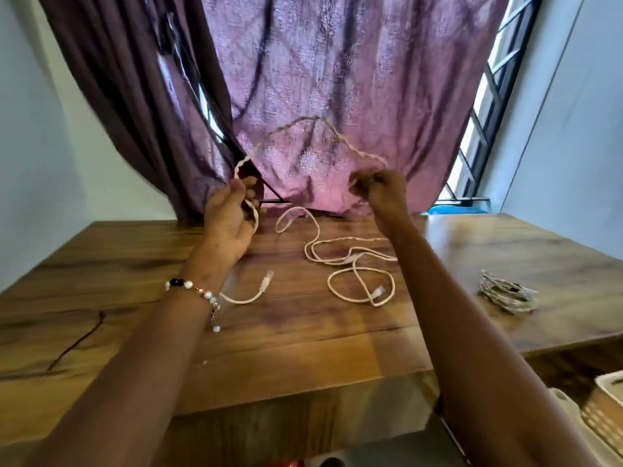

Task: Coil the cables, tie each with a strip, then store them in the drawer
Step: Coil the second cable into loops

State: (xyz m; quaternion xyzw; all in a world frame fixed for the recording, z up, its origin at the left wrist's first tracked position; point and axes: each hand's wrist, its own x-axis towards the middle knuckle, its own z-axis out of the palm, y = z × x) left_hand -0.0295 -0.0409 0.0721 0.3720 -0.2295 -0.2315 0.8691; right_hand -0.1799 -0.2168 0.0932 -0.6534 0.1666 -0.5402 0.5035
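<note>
Pinching the cream braided cable (pixel 317 121) in our left hand (pixel 229 214) and right hand (pixel 384 190), mid-frame, we're starting its coil; most lies loose on the wooden table (pixel 135 264). One tied bundle (pixel 505 291) waits right; no drawer visible.

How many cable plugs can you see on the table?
2. One plug lies near the left wrist; the other plug sits inside a loop of the loose cable. The tied bundle may hide more.
</note>
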